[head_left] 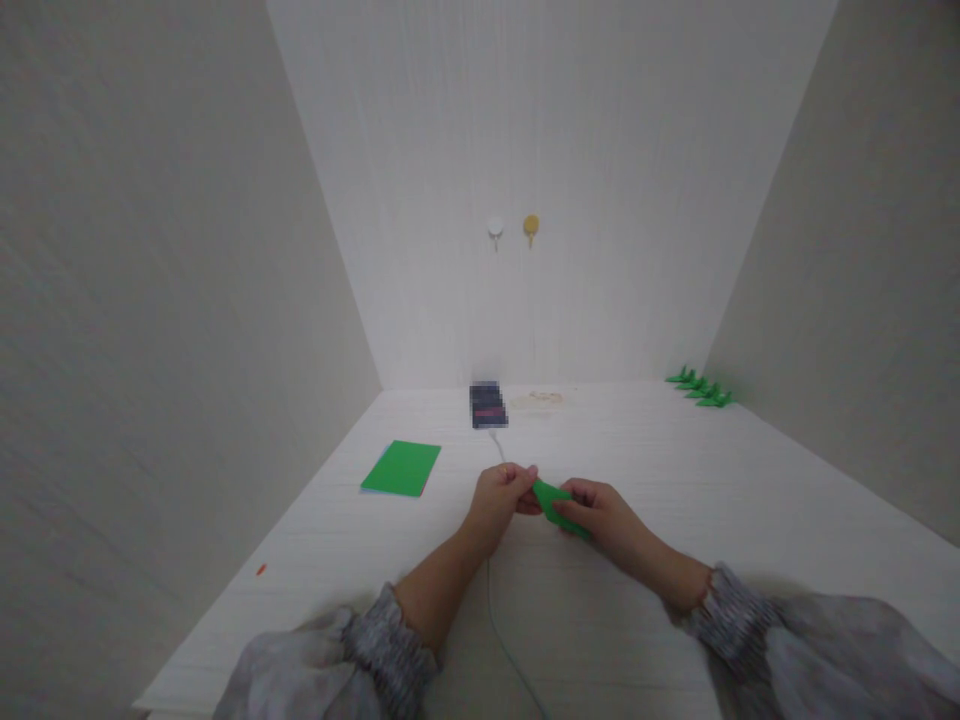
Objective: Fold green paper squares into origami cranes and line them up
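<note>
A folded piece of green paper (550, 495) is held between my two hands, above the middle of the white table. My left hand (501, 500) pinches its upper left end between thumb and fingers. On the other side, my right hand (596, 510) grips the lower right part, and its fingers cover some of the paper. To the left lies a stack of square paper (402, 468) with a green sheet on top. Several small folded green paper figures (701, 387) stand in a row at the back right.
A phone-like dark device (487, 405), blurred out, is by the back wall. Its pale cable (504, 645) runs under my left arm to the front edge. A small orange scrap (261, 569) lies at left. Two hooks, white (495, 228) and yellow (531, 226), hang on the wall.
</note>
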`<state>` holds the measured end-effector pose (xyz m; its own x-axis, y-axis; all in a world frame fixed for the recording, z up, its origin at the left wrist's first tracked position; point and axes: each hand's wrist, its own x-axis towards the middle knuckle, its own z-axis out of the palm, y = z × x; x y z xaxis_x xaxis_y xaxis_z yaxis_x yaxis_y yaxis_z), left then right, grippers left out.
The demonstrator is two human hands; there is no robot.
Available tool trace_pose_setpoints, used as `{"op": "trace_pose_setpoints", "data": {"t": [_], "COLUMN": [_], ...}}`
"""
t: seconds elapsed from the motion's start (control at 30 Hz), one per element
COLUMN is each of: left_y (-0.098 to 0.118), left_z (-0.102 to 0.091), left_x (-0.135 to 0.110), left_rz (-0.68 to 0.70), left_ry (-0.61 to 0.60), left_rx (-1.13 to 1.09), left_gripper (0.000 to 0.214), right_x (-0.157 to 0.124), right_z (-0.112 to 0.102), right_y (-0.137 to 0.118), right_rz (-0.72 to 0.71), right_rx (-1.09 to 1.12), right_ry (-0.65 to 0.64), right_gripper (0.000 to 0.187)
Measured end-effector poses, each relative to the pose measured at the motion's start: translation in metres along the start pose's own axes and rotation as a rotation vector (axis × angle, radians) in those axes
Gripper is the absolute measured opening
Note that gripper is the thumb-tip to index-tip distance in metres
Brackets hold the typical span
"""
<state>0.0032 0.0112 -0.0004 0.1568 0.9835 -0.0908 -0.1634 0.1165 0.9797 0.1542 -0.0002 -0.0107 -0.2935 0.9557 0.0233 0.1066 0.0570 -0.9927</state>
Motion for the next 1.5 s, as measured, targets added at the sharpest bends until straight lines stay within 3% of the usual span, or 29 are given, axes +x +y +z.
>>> {"op": "trace_pose_setpoints", "data": {"t": [0.27,0.47,0.53,0.6,0.73,0.8,0.87,1.0,1.17,1.5], "left_y": [-0.006,-0.006,-0.007,-0.009,-0.009,-0.007,-0.005,-0.004,-0.010,-0.008], "left_z": [-0.002,-0.002,-0.003,-0.004,-0.007,-0.007,-0.005,-0.002,0.000,0.002], "left_x": [0.002,-0.002,-0.002,-0.001,0.004,0.006,0.006,0.005,0.005,0.001], "left_rz": [-0.008,-0.028,-0.072,-0.082,-0.009,0.012,0.029,0.043,0.042,0.099], "left_ry": [-0.054,-0.127,-0.202,-0.240,-0.154,-0.111,-0.101,-0.115,-0.178,-0.230], "left_rx": [0.040,-0.026,-0.004,0.005,-0.029,-0.034,-0.039,-0.093,-0.141,-0.083], "left_gripper": [0.027,0.023,0.030,0.033,0.038,0.041,0.040,0.031,0.028,0.039], "right_x": [0.001,0.000,0.001,0.002,0.002,0.000,-0.001,-0.001,0.000,0.004], "right_z": [-0.006,-0.003,-0.004,-0.005,-0.010,-0.011,-0.011,-0.008,-0.009,-0.012], "right_y": [-0.002,0.006,0.010,0.010,-0.001,-0.005,-0.006,-0.001,0.002,0.007], "right_rz": [-0.053,-0.044,-0.058,-0.099,-0.418,-0.553,-0.590,-0.573,-0.522,-0.406], "right_rx": [0.130,0.248,0.186,0.059,-0.340,-0.478,-0.577,-0.668,-0.664,-0.427], "right_ry": [0.164,0.017,-0.037,-0.006,0.209,0.231,0.254,0.339,0.311,0.245], "right_gripper": [0.018,0.027,0.026,0.023,0.017,0.014,0.011,0.013,0.009,0.014]}}
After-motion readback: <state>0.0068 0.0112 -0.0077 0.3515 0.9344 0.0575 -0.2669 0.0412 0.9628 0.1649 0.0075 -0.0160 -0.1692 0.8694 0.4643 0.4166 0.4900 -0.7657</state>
